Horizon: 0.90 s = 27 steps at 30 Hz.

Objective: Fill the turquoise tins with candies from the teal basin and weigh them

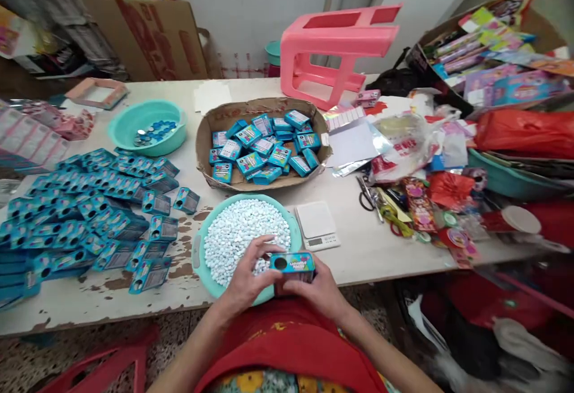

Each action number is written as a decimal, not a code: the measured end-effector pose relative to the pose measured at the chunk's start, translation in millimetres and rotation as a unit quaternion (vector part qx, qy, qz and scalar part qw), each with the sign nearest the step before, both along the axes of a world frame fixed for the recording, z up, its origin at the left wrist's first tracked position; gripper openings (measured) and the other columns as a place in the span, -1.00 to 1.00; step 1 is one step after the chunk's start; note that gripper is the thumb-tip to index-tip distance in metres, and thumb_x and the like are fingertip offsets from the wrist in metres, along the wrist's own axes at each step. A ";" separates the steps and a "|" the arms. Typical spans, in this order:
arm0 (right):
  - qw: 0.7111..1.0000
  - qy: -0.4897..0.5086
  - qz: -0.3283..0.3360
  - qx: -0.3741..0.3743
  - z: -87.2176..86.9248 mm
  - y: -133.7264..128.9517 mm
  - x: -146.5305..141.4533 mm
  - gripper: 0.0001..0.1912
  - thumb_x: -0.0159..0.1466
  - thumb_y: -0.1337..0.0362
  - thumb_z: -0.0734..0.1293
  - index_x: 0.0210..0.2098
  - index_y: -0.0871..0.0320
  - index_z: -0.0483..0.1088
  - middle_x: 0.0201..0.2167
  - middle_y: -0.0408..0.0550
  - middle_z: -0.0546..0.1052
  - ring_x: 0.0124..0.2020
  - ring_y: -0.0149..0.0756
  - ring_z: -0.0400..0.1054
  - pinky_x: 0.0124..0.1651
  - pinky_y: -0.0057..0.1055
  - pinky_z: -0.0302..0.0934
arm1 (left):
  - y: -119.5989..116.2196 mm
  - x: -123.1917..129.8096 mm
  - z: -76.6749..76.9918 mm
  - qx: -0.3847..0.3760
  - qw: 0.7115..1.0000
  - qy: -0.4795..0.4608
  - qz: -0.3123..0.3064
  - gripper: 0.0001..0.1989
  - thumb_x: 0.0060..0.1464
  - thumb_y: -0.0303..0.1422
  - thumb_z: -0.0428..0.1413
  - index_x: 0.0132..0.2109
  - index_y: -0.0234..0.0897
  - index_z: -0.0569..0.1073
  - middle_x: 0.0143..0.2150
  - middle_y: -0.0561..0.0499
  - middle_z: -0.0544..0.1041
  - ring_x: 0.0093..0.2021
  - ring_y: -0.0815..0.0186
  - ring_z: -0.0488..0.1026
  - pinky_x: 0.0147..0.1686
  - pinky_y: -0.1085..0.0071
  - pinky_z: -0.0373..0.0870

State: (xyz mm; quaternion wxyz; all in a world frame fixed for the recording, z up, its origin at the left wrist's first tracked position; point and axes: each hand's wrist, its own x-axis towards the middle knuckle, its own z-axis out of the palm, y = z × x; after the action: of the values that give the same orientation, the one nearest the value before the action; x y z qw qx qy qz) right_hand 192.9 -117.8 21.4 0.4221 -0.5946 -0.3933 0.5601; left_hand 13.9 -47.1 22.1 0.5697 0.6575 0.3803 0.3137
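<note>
A small blue candy box (292, 262) with a round dark hole in its top face is held between my two hands, over the near right rim of a green basin (200, 234). My right hand (321, 290) grips the box's right end, thumb along its near side. My left hand (250, 274) is closed about the left end, its thumb by the hole and its upper fingers over the candies. Small pale blue and white candies (242, 231) fill the basin. What is inside the box cannot be seen.
Rows of similar blue boxes (107, 201) cover the table's left side. Behind the basin, a cardboard tray (204, 168) holds more boxes. A digital scale (316, 222) stands at right, near scissors (366, 194). Another green basin (173, 136) contains blue discs. A pink stool (332, 40) lies behind.
</note>
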 end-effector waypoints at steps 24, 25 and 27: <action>0.988 -0.102 -0.112 -0.019 -24.4 -3.3 -3.3 -0.53 0.05 0.05 0.42 -0.12 0.14 0.29 -0.28 -0.06 0.52 -0.28 -0.22 0.39 -0.19 -0.29 0.30 | 49.9 -5.7 -95.9 0.347 0.865 0.354 0.079 -0.77 0.13 -0.25 -0.01 -0.35 -0.22 0.48 -0.39 -0.09 0.46 -0.32 0.24 0.37 -0.30 0.35 0.21; 0.987 -0.124 -0.104 -0.011 -22.2 2.7 -4.2 -0.52 0.05 0.05 0.42 -0.12 0.13 0.30 -0.29 -0.06 0.52 -0.29 -0.21 0.39 -0.20 -0.30 0.30 | 50.1 -4.6 -95.0 0.317 0.888 0.319 0.101 -0.79 0.12 -0.26 0.01 -0.36 -0.22 0.48 -0.39 -0.08 0.46 -0.32 0.25 0.38 -0.30 0.37 0.22; 0.982 -0.172 -0.077 0.006 -18.7 12.9 -7.1 -0.53 0.05 0.04 0.41 -0.14 0.13 0.31 -0.31 -0.07 0.52 -0.30 -0.21 0.39 -0.22 -0.31 0.29 | 49.9 -1.1 -88.9 0.233 0.929 0.231 0.173 -0.83 0.07 -0.26 0.06 -0.38 -0.22 0.47 -0.39 -0.06 0.48 -0.32 0.27 0.40 -0.30 0.39 0.25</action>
State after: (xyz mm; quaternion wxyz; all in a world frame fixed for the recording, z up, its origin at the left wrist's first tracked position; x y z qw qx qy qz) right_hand 185.8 -104.9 2.7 0.3937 -0.7078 -0.4162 0.4133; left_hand 12.8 2.8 -66.8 0.2340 0.7503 0.5249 0.3267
